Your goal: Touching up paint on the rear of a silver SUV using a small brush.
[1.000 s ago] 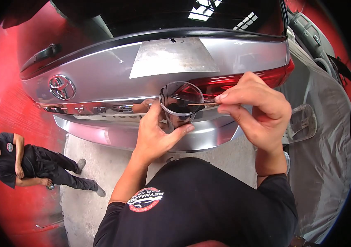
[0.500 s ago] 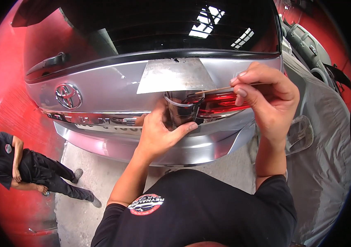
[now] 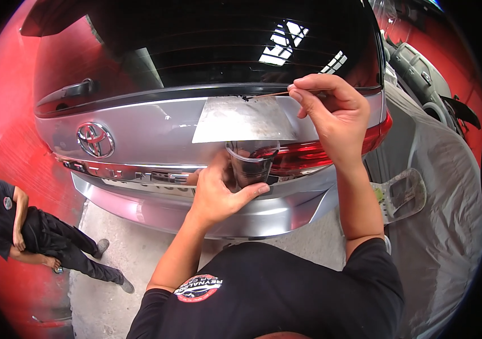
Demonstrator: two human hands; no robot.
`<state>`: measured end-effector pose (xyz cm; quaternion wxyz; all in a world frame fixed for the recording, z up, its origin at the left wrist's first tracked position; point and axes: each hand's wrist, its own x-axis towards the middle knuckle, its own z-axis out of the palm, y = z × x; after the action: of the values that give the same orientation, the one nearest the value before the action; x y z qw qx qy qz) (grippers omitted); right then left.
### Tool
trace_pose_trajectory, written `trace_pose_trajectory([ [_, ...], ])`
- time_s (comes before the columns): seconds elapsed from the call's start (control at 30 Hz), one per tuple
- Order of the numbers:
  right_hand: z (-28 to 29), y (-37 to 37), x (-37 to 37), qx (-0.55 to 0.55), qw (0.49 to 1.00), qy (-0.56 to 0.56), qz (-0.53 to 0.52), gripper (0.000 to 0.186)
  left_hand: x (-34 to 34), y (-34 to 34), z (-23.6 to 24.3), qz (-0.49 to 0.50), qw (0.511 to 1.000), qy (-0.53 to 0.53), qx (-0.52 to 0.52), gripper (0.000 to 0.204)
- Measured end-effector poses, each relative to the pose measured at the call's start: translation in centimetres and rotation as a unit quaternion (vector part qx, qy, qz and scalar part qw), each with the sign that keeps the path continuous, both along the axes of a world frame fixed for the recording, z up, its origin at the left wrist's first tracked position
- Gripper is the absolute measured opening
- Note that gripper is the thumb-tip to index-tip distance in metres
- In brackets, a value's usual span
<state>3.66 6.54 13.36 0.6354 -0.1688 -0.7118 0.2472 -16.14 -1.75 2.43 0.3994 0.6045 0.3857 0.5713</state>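
My left hand (image 3: 216, 195) is wrapped around a clear plastic cup (image 3: 252, 163) with dark liquid in it, held upright in front of the silver car's tailgate (image 3: 150, 125). Between the thumb and fingertips of my right hand (image 3: 336, 110) is a thin brown stick (image 3: 275, 94), held nearly level. Its tip reaches the top of a shiny, tapered metal sheet (image 3: 241, 120), by small dark smudges just under the rear window. Whether the tip touches the sheet is too small to tell. That sheet lies against the tailgate, directly above the cup.
The red tail light (image 3: 303, 156) sits right of the cup, above the silver bumper (image 3: 224, 217). A person (image 3: 26, 226) in dark clothes stands at the left. On the right are a grey plastic cover (image 3: 439, 226), a clear panel (image 3: 405, 195) and a removed car door (image 3: 422, 73).
My right hand has moved up and left, carrying the stick from the cup's rim to the sheet's top edge. The left hand still holds the cup.
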Motion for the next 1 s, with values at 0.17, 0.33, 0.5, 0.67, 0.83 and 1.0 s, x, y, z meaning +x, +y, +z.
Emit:
trace_pose_trajectory([
  [0.17, -0.2, 0.4, -0.2, -0.013, 1.000, -0.012, -0.024, 0.014, 0.1, 0.0, -0.3, -0.004, 1.000, -0.008, 0.011, 0.065],
  [0.33, -0.3, 0.5, -0.2, -0.005, 1.000, -0.011, -0.021, 0.014, -0.1, 0.0, -0.2, 0.002, 1.000, 0.010, 0.013, 0.064],
  [0.5, -0.3, 0.4, -0.1, 0.008, 0.999, -0.022, -0.025, 0.014, -0.1, 0.1, -0.3, 0.006, 1.000, 0.016, 0.011, 0.063],
  [0.67, -0.5, 0.2, 0.2, 0.008, 0.999, -0.019, -0.025, 0.015, 0.3, 0.1, -0.2, 0.000, 1.000, 0.002, 0.014, 0.064],
  [0.83, -0.5, 0.2, 0.6, 0.052, 0.998, -0.031, -0.031, 0.016, 0.1, 0.1, -0.3, 0.008, 1.000, 0.019, 0.006, 0.065],
  [1.0, -1.6, 0.0, 1.0, 0.156, 0.984, -0.068, -0.053, 0.022, 0.2, 0.0, -0.3, 0.019, 0.999, 0.009, 0.026, 0.064],
])
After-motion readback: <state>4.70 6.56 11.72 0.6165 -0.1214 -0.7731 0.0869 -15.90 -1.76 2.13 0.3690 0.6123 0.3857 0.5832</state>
